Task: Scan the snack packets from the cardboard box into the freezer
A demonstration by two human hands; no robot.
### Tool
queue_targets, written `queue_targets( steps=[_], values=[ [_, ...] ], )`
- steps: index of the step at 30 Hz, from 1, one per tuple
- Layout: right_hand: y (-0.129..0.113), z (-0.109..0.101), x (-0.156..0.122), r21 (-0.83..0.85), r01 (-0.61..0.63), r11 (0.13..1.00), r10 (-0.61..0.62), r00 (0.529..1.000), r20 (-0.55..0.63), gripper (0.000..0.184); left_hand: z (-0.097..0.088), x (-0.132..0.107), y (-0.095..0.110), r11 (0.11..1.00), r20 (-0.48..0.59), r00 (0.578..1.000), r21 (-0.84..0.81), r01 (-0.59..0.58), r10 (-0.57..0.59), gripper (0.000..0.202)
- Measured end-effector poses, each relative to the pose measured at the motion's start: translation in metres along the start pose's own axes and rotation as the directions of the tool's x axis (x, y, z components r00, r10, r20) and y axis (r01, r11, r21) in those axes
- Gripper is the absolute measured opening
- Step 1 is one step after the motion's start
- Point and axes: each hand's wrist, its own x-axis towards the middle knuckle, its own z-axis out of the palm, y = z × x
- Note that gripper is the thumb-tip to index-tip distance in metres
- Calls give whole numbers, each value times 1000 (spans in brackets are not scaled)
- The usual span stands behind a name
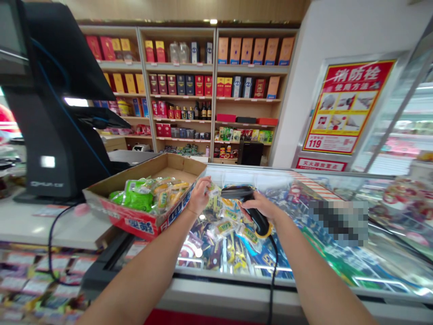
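My right hand point(265, 208) is wrapped round the handle of a black barcode scanner point(238, 193), whose head points left. My left hand point(202, 194), beside the box's right edge, pinches a small clear-wrapped snack packet point(214, 190) in front of the scanner's head. Several yellow-labelled snack packets point(223, 228) lie loose on the glass freezer lid point(211, 257) beneath both hands. Left of my left hand stands an open cardboard box point(135, 223) with green bags point(138, 195) and more yellow-labelled packets point(169, 194) inside.
A black checkout terminal point(61, 117) stands on the white counter point(30, 225) at left, its cable hanging over the edge. The scanner's cord point(273, 280) runs down the freezer front. Shelves of boxed goods point(181, 85) line the back wall. A red poster point(348, 106) hangs at right.
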Motion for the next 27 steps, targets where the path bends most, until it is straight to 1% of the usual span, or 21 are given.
queue_targets(
  steps=[3, 6, 8, 11, 14, 17, 19, 21, 24, 27],
  values=[
    [1, 3, 1, 33, 10, 999, -10, 1000, -12, 19, -1, 0, 2, 1000, 7, 1000, 3, -12, 12, 33],
    [-1, 8, 3, 112, 8, 994, -3, 999, -42, 22, -4, 4, 10, 999, 18, 999, 34, 41, -41, 34],
    [-5, 13, 6, 158, 7, 987, 3, 998, -61, 23, -10, 13, 19, 995, 19, 996, 67, 81, -82, 35],
    [-18, 22, 14, 183, 40, 982, -31, 998, -52, 22, -28, 34, 32, 976, -1, 988, 155, 150, -152, 35],
    [-35, 33, 25, 170, 87, 982, -84, 996, -29, 20, -59, 59, 38, 932, -49, 968, 264, 249, -244, 33],
    [-52, 47, 37, 151, 109, 983, -106, 994, -23, 18, -94, 75, 32, 882, -105, 948, 348, 318, -300, 30],
    [-60, 57, 44, 147, 109, 983, -107, 994, -24, 18, -115, 78, 21, 842, -129, 934, 405, 355, -332, 32],
    [-65, 66, 49, 152, 111, 982, -109, 994, -22, 17, -130, 76, 8, 804, -128, 921, 452, 385, -369, 35],
    [-67, 76, 52, 165, 112, 980, -112, 994, -10, 18, -142, 68, -9, 785, -95, 911, 477, 395, -401, 42],
    [-64, 77, 51, 162, 103, 981, -103, 995, -12, 20, -143, 61, -18, 783, -51, 910, 491, 381, -411, 44]
  ],
)
